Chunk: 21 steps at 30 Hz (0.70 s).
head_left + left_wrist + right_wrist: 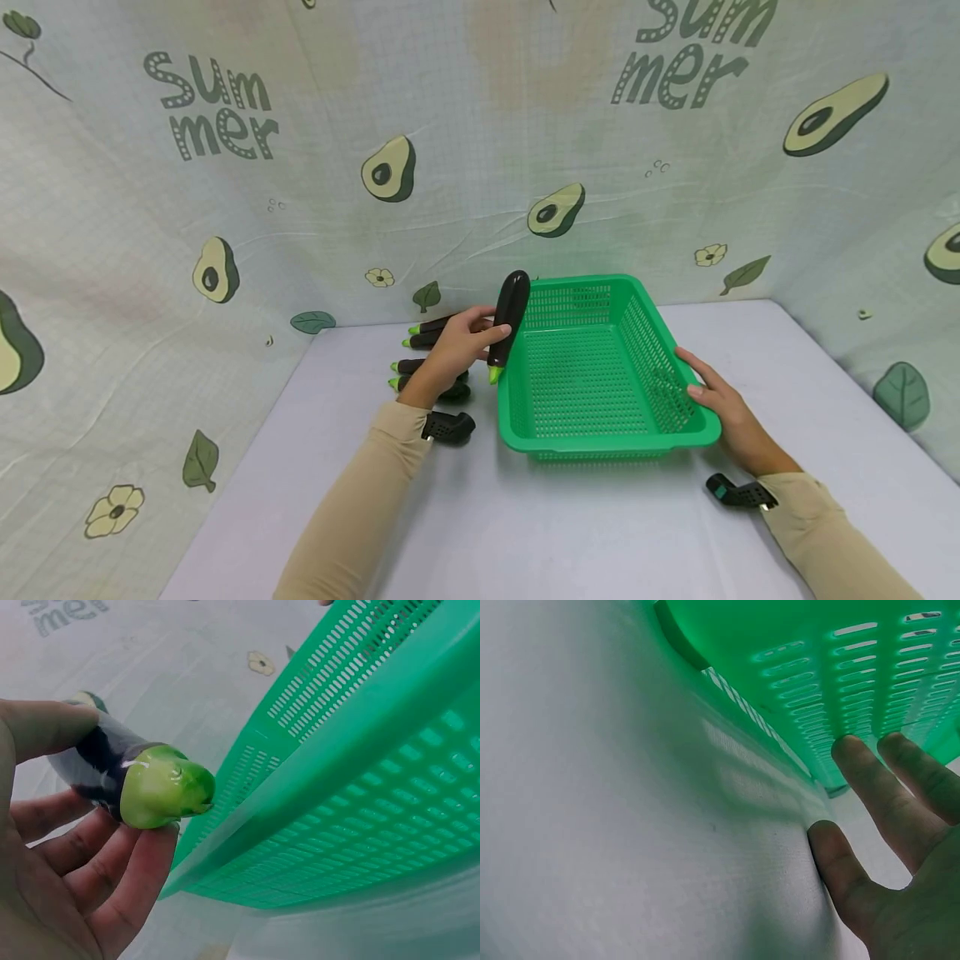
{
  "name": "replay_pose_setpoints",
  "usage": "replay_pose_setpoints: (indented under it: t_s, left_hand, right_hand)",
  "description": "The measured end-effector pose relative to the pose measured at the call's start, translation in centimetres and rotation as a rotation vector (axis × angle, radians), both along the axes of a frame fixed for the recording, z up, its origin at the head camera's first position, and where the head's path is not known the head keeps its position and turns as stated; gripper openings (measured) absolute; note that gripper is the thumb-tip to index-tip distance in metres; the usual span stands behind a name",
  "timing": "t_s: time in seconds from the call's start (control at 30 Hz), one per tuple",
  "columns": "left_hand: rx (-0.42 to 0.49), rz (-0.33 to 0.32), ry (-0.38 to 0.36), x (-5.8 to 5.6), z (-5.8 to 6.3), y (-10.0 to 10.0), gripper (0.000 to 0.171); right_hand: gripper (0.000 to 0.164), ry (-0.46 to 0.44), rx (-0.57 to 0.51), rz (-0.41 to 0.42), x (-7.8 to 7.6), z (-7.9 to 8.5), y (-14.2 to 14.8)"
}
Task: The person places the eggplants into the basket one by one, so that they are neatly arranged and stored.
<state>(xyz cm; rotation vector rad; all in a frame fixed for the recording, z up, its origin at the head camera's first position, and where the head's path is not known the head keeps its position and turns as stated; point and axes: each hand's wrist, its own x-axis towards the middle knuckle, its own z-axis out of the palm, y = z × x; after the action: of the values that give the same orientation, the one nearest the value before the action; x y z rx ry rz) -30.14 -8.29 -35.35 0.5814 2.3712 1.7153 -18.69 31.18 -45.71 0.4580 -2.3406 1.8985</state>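
While the left hand (457, 346) pinches a glossy, dark purple, elongated eggplant with a bright green stem end (512, 310) between its thumb and fingers, that eggplant hangs at the left rim of a rectangular green plastic basket with slotted walls (600, 444), its stem end pointing toward the person; whether it touches the rim cannot be told. At the basket's right side, the right hand (731, 417) holds the rim, thumb over the edge and fingers against the outer wall. Left of the basket, four similar dark, green-tipped eggplants (453, 392) lie on a white-covered table (585, 533). Behind the basket hangs a pale, avocado-printed cloth (465, 167).
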Motion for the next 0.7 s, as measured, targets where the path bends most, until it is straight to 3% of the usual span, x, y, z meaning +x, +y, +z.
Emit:
replay_pose_setpoints:
  t_s: [0.23,0.47,0.7]
  left_hand:
    - [-0.079,0.007,-0.014,-0.2,0.3,0.7,0.055]
    - [-0.073,0.031,-0.062,-0.6,0.7,1.6,0.059]
    - [-0.064,0.012,-0.102,-0.8,1.2,2.3,0.06]
  right_hand:
    - [0.056,0.004,0.025,-0.016,0.0,-0.1,0.1]
    - [0.056,0.004,0.029,-0.026,0.0,0.0,0.1]
    - [0.057,-0.002,0.06,-0.045,-0.1,-0.2,0.1]
